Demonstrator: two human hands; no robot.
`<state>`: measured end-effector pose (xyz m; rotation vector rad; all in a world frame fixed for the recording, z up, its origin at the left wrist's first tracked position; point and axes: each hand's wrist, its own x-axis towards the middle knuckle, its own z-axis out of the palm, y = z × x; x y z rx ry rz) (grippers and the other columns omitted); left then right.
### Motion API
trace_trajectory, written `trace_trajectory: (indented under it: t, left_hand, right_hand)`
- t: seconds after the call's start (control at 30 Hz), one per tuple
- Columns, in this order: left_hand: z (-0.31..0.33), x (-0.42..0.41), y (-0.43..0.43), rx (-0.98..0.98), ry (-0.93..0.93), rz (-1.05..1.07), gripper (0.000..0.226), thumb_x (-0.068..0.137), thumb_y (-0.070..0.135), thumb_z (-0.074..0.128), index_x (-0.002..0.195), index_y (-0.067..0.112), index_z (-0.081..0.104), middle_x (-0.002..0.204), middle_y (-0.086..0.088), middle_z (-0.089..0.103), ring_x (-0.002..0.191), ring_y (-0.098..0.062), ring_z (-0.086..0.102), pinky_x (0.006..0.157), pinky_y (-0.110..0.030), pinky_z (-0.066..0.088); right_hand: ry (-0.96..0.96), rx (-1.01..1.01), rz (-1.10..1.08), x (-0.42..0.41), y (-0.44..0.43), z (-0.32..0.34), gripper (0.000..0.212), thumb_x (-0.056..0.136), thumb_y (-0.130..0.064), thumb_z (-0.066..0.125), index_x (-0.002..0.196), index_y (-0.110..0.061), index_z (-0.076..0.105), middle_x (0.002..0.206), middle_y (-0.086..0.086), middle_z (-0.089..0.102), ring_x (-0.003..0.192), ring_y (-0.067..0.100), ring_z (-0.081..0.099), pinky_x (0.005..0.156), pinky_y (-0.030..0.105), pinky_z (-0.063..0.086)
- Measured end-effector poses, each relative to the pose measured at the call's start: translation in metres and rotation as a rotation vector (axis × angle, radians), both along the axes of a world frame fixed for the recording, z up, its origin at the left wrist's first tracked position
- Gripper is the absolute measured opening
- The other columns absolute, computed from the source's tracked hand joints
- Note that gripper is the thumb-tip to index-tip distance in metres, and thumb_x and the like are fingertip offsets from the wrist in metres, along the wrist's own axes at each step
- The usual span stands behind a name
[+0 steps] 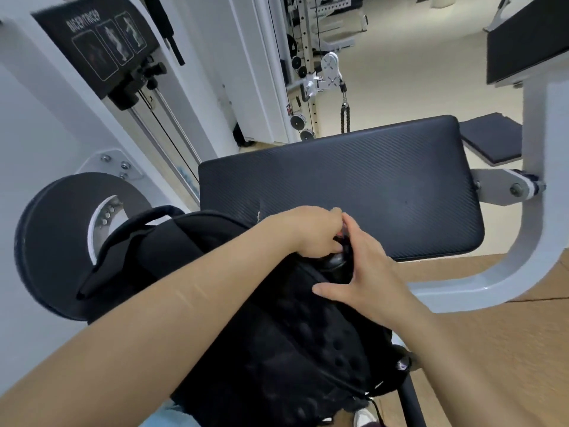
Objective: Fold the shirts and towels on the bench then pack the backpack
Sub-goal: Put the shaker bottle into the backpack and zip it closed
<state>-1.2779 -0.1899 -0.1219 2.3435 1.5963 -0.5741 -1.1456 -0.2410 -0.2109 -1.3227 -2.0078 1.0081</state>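
While the black backpack (277, 318) sits at the near-left corner of the bench pad (354, 186), most of the pad beyond it is bare, w/ free surface out to its far and right edges. Left of the bag a round black cover (55, 241) on the machine stands close, touching or nearly touching the shoulder straps (123, 251); room on that side is tight. To the right, the white curved frame (529, 235) bounds the pad, w/ floor visible between. Left hand (311, 232) is closed, fingers pinching a small dark pull or strap at the bag's top opening. Right hand (366, 269) lies flat and spread on the bag just beside it, thumb out, gripping nothing; fingertips meet the left hand's at the pull. A dark rounded object shows in the opening btwn the hands; cannot tell what it is.
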Motion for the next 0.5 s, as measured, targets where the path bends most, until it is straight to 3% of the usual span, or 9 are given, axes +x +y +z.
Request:
trace_trajectory:
  t: [0.03, 0.1, 0.17, 0.23, 0.33, 0.4, 0.5]
  left_hand:
    - [0.009, -0.002, -0.001, -0.027, -0.049, 0.037, 0.027, 0.098, 0.026, 0.048, 0.114, 0.006, 0.042, 0.104, -0.011, 0.064, 0.087, -0.027, 0.056, 0.069, -0.037, 0.040]
    - [0.037, -0.015, -0.009, 0.070, -0.089, 0.022, 0.030, 0.096, 0.025, 0.046, 0.121, 0.009, 0.049, 0.109, -0.008, 0.065, 0.098, -0.027, 0.057, 0.084, -0.040, 0.047]
    - [0.072, -0.049, -0.024, 0.262, -0.127, 0.019, 0.046, 0.090, 0.042, 0.055, 0.134, 0.028, 0.051, 0.131, 0.006, 0.059, 0.121, -0.019, 0.051, 0.097, -0.030, 0.041]
    - [0.106, -0.107, -0.047, 0.314, -0.158, 0.129, 0.069, 0.075, 0.060, 0.062, 0.139, 0.043, 0.043, 0.141, 0.017, 0.050, 0.128, -0.009, 0.045, 0.097, -0.025, 0.035]
    - [0.115, -0.201, -0.098, 0.037, -0.215, 0.549, 0.093, 0.071, 0.052, 0.080, 0.147, 0.047, 0.025, 0.143, 0.023, 0.038, 0.134, -0.004, 0.034, 0.106, -0.025, 0.029]
    - [0.083, -0.235, -0.121, -0.115, -0.473, 0.710, 0.094, 0.074, 0.036, 0.082, 0.147, 0.046, 0.025, 0.145, 0.022, 0.039, 0.136, -0.005, 0.037, 0.111, -0.030, 0.032]
    - [0.037, -0.257, -0.124, -0.028, -0.715, 0.870, 0.093, 0.071, 0.030, 0.086, 0.143, 0.050, 0.030, 0.137, 0.019, 0.050, 0.118, -0.002, 0.054, 0.098, -0.028, 0.048]
  right_hand:
    - [-0.052, 0.043, -0.091, -0.011, -0.002, 0.000, 0.108, 0.058, -0.059, 0.079, 0.147, -0.039, 0.022, 0.141, -0.023, 0.041, 0.132, 0.003, 0.036, 0.107, 0.042, 0.034]
    - [-0.091, 0.124, -0.192, -0.024, -0.002, -0.002, 0.100, 0.060, -0.058, 0.080, 0.143, -0.034, 0.030, 0.139, -0.021, 0.044, 0.132, 0.005, 0.039, 0.108, 0.047, 0.031]
    - [-0.110, 0.165, -0.196, -0.026, 0.002, -0.005, 0.095, 0.058, -0.057, 0.080, 0.138, -0.034, 0.035, 0.133, -0.021, 0.047, 0.128, 0.007, 0.043, 0.107, 0.049, 0.031]
    - [-0.109, 0.151, -0.204, -0.024, 0.006, -0.005, 0.092, 0.055, -0.058, 0.081, 0.133, -0.037, 0.037, 0.125, -0.021, 0.050, 0.122, 0.009, 0.046, 0.102, 0.049, 0.034]
    - [-0.101, 0.138, -0.207, -0.024, 0.008, -0.005, 0.093, 0.052, -0.059, 0.081, 0.131, -0.040, 0.036, 0.120, -0.019, 0.052, 0.120, 0.012, 0.046, 0.098, 0.048, 0.035]
    - [-0.130, 0.134, -0.230, -0.027, 0.008, -0.005, 0.097, 0.051, -0.058, 0.083, 0.133, -0.040, 0.034, 0.129, -0.016, 0.050, 0.126, 0.013, 0.041, 0.098, 0.050, 0.035]
    - [-0.205, 0.236, -0.282, -0.037, 0.006, -0.005, 0.101, 0.048, -0.057, 0.086, 0.133, -0.040, 0.035, 0.145, -0.008, 0.039, 0.133, 0.019, 0.031, 0.097, 0.057, 0.036]
